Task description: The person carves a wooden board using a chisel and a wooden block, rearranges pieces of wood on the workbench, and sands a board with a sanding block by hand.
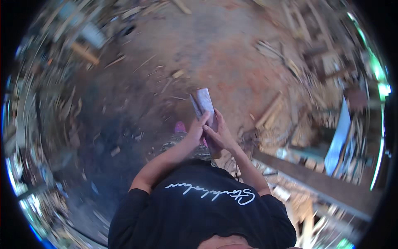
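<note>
In front of my body I hold a long, narrow, block-like piece (205,98) with a pale grey-white face and a darker side. It tilts slightly left at its far end, and its lower part extends below my hands; blur hides what it is made of. My left hand (197,129) is closed on its left side, with the thumb lying over the top. Wrapped along the right side is my right hand (222,133), its thumb reaching across toward the left hand. The two hands nearly touch at the middle of the piece.
Brown dirt floor (166,45) with scattered wood scraps surrounds me. A small wood offcut (178,74) lies ahead. A long dark beam (311,176) runs along my right, near a bluish sheet (338,139). Boards and timber are piled along both sides. A pink shoe (180,126) shows below.
</note>
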A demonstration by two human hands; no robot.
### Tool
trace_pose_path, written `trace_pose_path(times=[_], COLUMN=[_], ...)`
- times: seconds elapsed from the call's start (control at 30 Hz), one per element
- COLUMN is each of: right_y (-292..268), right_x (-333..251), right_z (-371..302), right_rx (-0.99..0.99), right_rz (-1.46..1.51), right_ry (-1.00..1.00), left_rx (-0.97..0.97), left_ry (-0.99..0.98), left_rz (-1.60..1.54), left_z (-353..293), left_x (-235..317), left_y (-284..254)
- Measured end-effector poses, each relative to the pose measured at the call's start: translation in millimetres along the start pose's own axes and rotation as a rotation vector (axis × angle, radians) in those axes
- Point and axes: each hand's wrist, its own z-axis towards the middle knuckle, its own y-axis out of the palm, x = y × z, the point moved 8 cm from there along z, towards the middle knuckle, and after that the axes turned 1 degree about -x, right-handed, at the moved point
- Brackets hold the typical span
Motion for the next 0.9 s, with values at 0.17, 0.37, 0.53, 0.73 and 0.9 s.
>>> trace_pose_path(times=[0.17,0.37,0.53,0.73,0.9], right_y=[111.2,236.6,294.6,349.2,462.5], right_x=[-52.6,-44.9,30.4,88.9,54.0], right_z=[37.2,110.9,157.6,175.8,236.1], right_rx=[-0.400,-0.524,-0.557,-0.686,-0.815], right_rz=[0.183,-0.359,-0.939,-1.180,-1.179], right_ry=[-0.044,-0.012,0.152,0.319,0.323], left_rx=[0.102,0.710,0.905,0.936,1.017], left_ry=[0.163,0.789,1.828,2.246,2.242], left_rz=[-0.127,0.148,0.076,0.379,0.416], left_z=[-55.6,-271.3,-553.9,-672.0,-701.7], left_x=[76.6,314.9,442.7,491.7,534.3], left_y=[-84.8,-229.8,-207.2,-209.0,-293.2])
